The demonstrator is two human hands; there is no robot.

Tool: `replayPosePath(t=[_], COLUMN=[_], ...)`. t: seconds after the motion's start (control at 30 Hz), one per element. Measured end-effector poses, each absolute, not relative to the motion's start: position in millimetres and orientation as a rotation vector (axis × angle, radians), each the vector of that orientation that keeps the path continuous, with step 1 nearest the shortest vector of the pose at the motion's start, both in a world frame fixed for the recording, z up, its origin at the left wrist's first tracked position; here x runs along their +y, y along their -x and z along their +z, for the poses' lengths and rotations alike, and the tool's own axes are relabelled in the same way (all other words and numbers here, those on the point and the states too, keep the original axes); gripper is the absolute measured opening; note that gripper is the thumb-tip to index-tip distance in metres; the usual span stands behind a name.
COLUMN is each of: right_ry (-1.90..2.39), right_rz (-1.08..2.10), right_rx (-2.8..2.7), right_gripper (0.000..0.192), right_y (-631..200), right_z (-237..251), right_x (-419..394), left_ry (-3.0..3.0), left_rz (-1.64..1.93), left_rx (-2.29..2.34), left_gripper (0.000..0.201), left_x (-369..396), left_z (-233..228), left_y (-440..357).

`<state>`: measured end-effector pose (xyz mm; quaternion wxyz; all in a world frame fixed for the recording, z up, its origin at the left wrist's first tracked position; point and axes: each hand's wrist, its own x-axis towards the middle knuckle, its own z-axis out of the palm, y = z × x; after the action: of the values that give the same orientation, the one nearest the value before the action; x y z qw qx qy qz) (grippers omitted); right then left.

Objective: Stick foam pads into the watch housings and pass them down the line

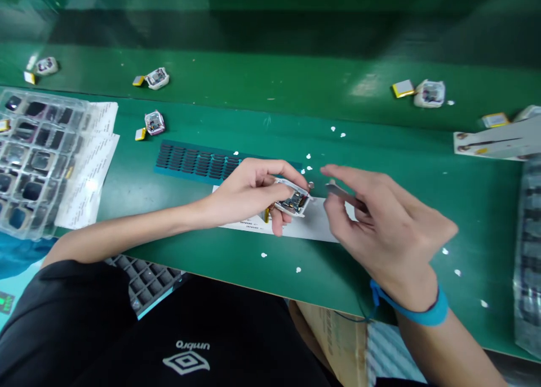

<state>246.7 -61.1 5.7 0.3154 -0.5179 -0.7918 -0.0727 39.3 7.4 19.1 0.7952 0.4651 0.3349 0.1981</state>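
My left hand point(253, 192) grips a small white device casing point(293, 198) with its electronics exposed, held just above a white paper sheet point(308, 226) on the green bench. A yellow battery piece hangs beneath it near my fingers. My right hand point(380, 223), with a blue wrist strap point(422, 311), pinches metal tweezers point(340, 194) whose tip sits close to the casing's right edge. A teal sheet of dark adhesive strips point(194, 161) lies just behind my left hand.
A clear plastic tray of parts point(34, 156) and white label sheets point(91, 161) sit at left. Similar casings with yellow batteries point(154, 122) point(157, 78) point(429, 93) rest farther back. White paper bits dot the bench. A bagged tray point(528, 252) lies at right, a grid tray point(147, 280) on my lap.
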Motion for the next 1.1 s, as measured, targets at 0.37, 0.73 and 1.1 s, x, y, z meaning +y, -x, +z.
replayPosePath(t=[0.37,0.73,1.1], right_ry=[1.214,1.214,1.179], right_rz=[-0.267,-0.275,-0.228], right_rx=[-2.135,-2.229,-2.183], right_gripper=[0.03,0.04,0.055], right_y=[-247.3,-247.6,-241.6], right_z=[3.5,-3.0,-4.0], right_x=[-60.5,-70.4,-69.4], left_ry=[-1.199,-1.673,-1.54], left_rz=[0.538,0.65,0.683], left_rx=[0.735,0.853,0.867], left_gripper=[0.016,0.016,0.017], left_x=[0.9,-15.9,-19.8], left_z=[12.6,5.9,4.1], left_y=[-39.0,-41.0,-44.9])
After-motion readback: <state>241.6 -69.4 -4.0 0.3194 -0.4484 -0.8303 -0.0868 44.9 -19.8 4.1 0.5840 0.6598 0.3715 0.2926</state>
